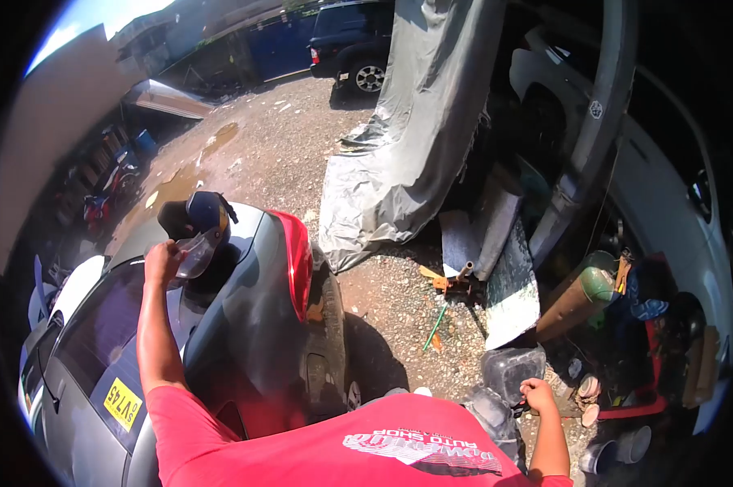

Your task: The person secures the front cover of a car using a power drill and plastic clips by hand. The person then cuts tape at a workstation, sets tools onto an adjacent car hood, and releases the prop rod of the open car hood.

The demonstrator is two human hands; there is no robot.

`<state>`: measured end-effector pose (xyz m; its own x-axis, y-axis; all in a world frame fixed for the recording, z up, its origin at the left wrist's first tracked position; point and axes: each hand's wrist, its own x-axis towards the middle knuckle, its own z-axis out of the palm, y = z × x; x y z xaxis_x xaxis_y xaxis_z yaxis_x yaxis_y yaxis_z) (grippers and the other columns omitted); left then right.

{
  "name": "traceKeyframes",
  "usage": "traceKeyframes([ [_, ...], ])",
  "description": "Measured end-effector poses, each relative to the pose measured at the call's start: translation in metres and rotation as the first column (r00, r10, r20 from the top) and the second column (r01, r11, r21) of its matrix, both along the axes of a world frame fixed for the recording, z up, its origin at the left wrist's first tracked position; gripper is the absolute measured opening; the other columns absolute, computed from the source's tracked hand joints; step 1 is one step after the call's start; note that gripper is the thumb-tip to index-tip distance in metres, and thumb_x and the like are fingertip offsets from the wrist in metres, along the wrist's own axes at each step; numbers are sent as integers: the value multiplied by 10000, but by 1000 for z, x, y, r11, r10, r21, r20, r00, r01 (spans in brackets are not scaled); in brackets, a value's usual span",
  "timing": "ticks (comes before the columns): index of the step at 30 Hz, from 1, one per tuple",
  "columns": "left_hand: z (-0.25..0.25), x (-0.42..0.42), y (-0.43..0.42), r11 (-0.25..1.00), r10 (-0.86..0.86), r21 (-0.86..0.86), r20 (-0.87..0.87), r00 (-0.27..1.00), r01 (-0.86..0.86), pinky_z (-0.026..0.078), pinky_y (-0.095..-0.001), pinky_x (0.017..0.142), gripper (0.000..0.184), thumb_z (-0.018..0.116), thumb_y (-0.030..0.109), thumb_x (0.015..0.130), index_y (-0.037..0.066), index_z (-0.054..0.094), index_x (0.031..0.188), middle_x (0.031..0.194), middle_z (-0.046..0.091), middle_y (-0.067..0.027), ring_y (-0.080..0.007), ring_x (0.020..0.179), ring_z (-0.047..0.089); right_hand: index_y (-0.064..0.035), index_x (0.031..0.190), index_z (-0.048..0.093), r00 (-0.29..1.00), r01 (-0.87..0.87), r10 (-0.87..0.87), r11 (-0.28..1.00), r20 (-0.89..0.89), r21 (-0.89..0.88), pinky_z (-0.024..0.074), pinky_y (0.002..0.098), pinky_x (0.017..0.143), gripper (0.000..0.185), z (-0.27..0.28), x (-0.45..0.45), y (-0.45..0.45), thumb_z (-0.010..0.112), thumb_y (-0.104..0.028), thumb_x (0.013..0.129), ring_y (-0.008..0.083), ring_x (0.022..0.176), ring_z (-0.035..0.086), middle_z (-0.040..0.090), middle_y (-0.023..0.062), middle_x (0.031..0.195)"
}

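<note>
My left hand (163, 261) is closed at the edge of a clear curved plastic shield (198, 253). The shield adjoins dark blue headgear (209, 213), and both are over the rear of a dark grey car (257, 325). Whether the headgear rests on the car I cannot tell. On the car's rear window is a yellow plate marked with letters and numbers (124, 403). My right hand (537, 395) hangs low on the other side, fingers curled, with nothing visible in it. Below and beside it is a dark grey plastic container (513, 369).
A grey tarp (407, 170) hangs down onto the gravel (277, 154). To the right are a slanted metal post (582, 154), a brown gas cylinder (577, 300), leaning sheets (513, 284) and a white car (659, 211). A dark SUV (354, 49) stands farther back.
</note>
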<state>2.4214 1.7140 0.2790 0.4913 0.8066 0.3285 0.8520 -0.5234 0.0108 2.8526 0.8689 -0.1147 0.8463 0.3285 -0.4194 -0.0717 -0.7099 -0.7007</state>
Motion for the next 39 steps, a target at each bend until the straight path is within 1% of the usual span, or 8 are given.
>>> traceKeyframes([
  [4, 35, 95, 6, 970, -8, 241, 52, 999, -4, 541, -510, 766, 374, 790, 414, 884, 47, 726, 854, 872, 739, -193, -413, 867, 713, -74, 1067, 783, 975, 212, -203, 973, 94, -94, 561, 347, 797, 216, 48, -48, 29, 760, -184, 882, 216, 833, 725, 770, 108, 896],
  [9, 89, 197, -75, 873, -370, 330, -29, 928, 359, 459, -529, 622, 493, 790, 438, 882, -16, 653, 746, 717, 653, -223, -438, 692, 654, -133, 1056, 798, 980, -153, 79, 889, -184, -432, 564, 428, 895, 259, -12, -142, -28, 681, -298, 892, 317, 1010, 733, 782, 116, 1055],
  [14, 74, 295, -198, 204, -979, 165, 23, 203, 965, 424, -475, 455, 535, 774, 465, 929, 55, 604, 631, 542, 579, -141, -301, 426, 499, -84, 1043, 770, 970, 152, -222, 866, -95, -476, 554, 479, 917, 351, -35, -242, -53, 683, -384, 883, 384, 1028, 714, 763, 158, 1081],
  [18, 40, 367, -338, -145, -988, 383, -98, -116, 912, 422, -459, 437, 520, 778, 479, 921, 29, 664, 686, 572, 634, -155, -309, 415, 521, -66, 1068, 759, 911, 394, -411, 835, 40, -385, 555, 472, 849, 329, 10, -329, -82, 720, -313, 854, 380, 970, 720, 754, 194, 1008],
  [23, 35, 339, -571, -296, -887, -119, 403, -226, 948, 436, -429, 542, 432, 826, 349, 913, -42, 721, 761, 613, 664, -134, -202, 522, 487, -102, 1081, 771, 714, 644, -700, 643, 23, -413, 564, 479, 884, 298, 39, -502, -137, 673, -305, 886, 372, 1012, 722, 757, 179, 1069],
  [26, 9, 296, -697, -357, -832, -258, 524, -180, 898, 443, -364, 573, 358, 834, 302, 907, -34, 753, 813, 663, 700, -118, -156, 571, 491, -87, 1088, 758, 948, 261, -309, 619, 76, -741, 567, 483, 913, 321, -30, -626, -180, 628, -325, 917, 376, 1043, 717, 747, 181, 1061],
  [32, -102, 250, -924, -856, -457, -466, 884, 95, 222, 450, -314, 599, 360, 681, 283, 1042, 69, 626, 757, 747, 661, 1, -94, 647, 544, -100, 1124, 747, 150, 850, -985, 175, -90, -497, 563, 495, 926, 375, 82, -783, -186, 568, -379, 948, 358, 1096, 708, 750, 168, 1139],
  [39, -147, 103, -1162, -784, -620, -545, 695, 363, -297, 554, -442, 991, 589, 659, 513, 1012, -4, 640, 1294, 1283, 693, -126, -254, 1131, 673, -144, 1275, 723, -287, 905, -958, -272, 1, -329, 549, 454, 986, 411, 115, -872, -202, 702, -348, 920, 382, 1151, 682, 739, 190, 1189],
])
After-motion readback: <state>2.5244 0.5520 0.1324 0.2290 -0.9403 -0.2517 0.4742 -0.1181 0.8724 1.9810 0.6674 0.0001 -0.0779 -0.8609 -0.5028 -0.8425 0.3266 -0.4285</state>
